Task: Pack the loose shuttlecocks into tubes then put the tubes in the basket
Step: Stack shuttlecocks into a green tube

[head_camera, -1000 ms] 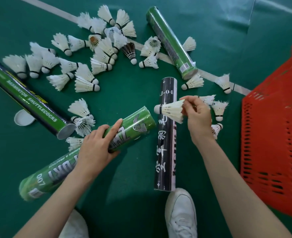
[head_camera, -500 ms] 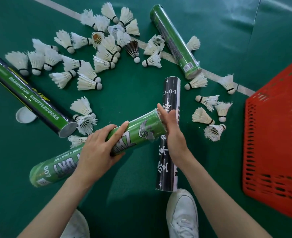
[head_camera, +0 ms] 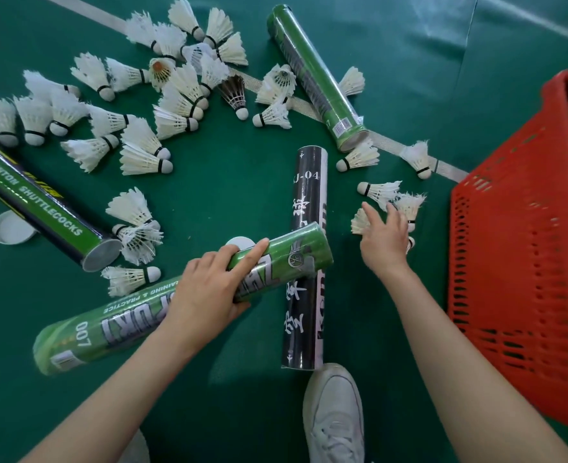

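Note:
My left hand (head_camera: 209, 289) grips a light green tube (head_camera: 286, 259) around its middle, tilted with its far end lying over a black tube (head_camera: 307, 182). My right hand (head_camera: 382, 238) reaches over a small cluster of white shuttlecocks beside the red basket (head_camera: 526, 245). Its spread fingers touch one shuttlecock (head_camera: 359, 222), and two more (head_camera: 379, 192) (head_camera: 409, 205) lie just beyond them. Several loose shuttlecocks (head_camera: 176, 91) are scattered across the green floor at the upper left.
A dark green tube (head_camera: 42, 212) lies at the left with a white cap (head_camera: 9, 227) beside it. Another green tube (head_camera: 312, 75) lies at the top centre. A second white cap (head_camera: 239, 243) peeks out behind the held tube. My white shoe (head_camera: 336, 416) is at the bottom.
My right hand pushed a shuttlecock into the open end of the green tube, then moved right to the cluster by the basket. My left hand kept hold of the tube.

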A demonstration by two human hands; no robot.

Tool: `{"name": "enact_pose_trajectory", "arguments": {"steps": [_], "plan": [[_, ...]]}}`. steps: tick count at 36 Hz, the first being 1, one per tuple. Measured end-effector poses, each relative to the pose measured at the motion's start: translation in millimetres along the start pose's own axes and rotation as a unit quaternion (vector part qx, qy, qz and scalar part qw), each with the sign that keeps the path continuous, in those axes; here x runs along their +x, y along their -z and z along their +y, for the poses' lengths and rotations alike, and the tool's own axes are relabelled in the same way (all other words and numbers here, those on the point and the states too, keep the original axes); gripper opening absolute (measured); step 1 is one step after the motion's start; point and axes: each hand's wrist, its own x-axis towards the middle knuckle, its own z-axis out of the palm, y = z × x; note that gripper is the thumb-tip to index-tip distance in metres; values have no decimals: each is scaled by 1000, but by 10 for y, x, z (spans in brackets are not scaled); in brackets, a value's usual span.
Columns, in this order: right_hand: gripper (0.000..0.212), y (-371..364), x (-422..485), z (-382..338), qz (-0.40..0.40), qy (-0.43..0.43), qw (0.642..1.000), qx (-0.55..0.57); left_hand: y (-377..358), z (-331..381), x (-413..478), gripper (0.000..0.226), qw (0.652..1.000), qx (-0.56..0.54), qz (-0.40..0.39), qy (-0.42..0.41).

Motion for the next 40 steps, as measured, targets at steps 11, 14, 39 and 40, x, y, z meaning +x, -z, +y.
{"name": "enact_pose_trajectory", "arguments": {"steps": [11, 14, 39, 40], "plan": [[10, -187, 189, 114, 47, 5, 996, 81, -58, 50, -21, 119, 1000, 2, -12, 16], [9, -15, 68, -3, 97, 38, 979, 178, -71, 30, -61, 116, 999, -8, -10, 30], [64, 158, -847, -737, -201, 168, 847, 463, 111, -1, -108, 113, 989, -86, 33, 111], [66, 152, -836, -732, -201, 163, 845, 467, 107, -4, -91, 113, 990, -81, 27, 110]]}}
